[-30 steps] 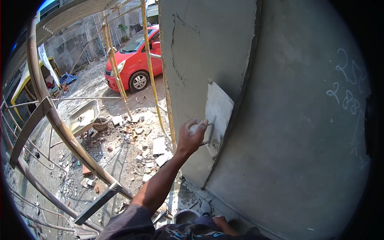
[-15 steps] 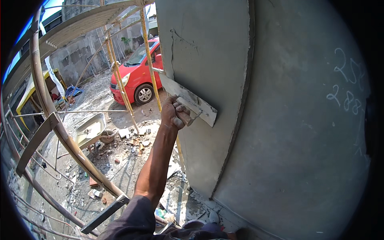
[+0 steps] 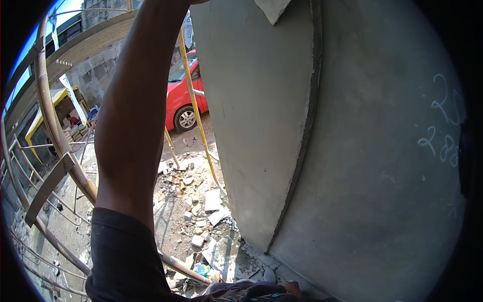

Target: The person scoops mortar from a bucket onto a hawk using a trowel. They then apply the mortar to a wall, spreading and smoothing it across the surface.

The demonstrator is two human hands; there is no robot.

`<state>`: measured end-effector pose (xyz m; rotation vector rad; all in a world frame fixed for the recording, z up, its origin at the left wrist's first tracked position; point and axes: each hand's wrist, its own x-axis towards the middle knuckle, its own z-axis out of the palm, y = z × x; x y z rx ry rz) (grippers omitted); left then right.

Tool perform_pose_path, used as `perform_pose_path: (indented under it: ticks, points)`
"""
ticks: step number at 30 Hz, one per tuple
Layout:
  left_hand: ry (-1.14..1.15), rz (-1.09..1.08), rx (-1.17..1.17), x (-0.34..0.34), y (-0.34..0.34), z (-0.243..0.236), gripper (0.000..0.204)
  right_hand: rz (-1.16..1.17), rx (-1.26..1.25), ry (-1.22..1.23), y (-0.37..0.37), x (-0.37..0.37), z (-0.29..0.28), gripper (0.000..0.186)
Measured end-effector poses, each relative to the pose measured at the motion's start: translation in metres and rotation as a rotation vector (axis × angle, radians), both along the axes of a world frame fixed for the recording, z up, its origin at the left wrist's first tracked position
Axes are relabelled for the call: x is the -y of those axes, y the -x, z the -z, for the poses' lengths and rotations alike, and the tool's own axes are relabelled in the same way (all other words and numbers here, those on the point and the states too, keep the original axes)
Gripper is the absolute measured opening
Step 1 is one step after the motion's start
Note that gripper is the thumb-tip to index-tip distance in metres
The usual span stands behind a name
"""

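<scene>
My left arm [image 3: 133, 116] reaches up past the top edge of the picture, so only a sliver of my left hand [image 3: 199, 2] shows. One pale corner of the plastering trowel blade [image 3: 273, 10] lies against the upper part of the grey plastered column face [image 3: 256, 105]. The trowel's handle and my fingers on it are out of the frame. Low down, beside my dark clothing, a small patch of skin [image 3: 292, 288] looks like part of my right hand; its fingers cannot be made out.
A wide grey wall [image 3: 372, 176] with chalk marks stands at right, past a rough-edged vertical strip [image 3: 308, 110]. Bent-looking scaffold pipes [image 3: 48, 95] and a yellow pole [image 3: 192, 95] rise at left. Beyond are a red car [image 3: 183, 100] and ground strewn with rubble [image 3: 196, 206].
My left arm has swung up, carrying the trowel from mid-column to the top edge. The dark crack-like lines on the upper column no longer show. The arm now hides the wheelbarrow area.
</scene>
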<state>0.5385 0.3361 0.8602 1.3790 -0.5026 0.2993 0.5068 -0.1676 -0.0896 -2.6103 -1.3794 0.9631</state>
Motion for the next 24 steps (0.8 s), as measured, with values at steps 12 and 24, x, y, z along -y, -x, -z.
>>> perform_pose_path:
  ticks: [12,24]
  points:
    - [-0.005,-0.957,-0.003,0.002,0.055,0.310,0.024,1.309,-0.833,-0.397,-0.018,-0.005,-0.036,0.021]
    - [-0.107,-0.889,-0.248,0.138,0.045,0.519,0.029,1.429,-0.751,-0.140,-0.009,0.037,-0.063,0.014]
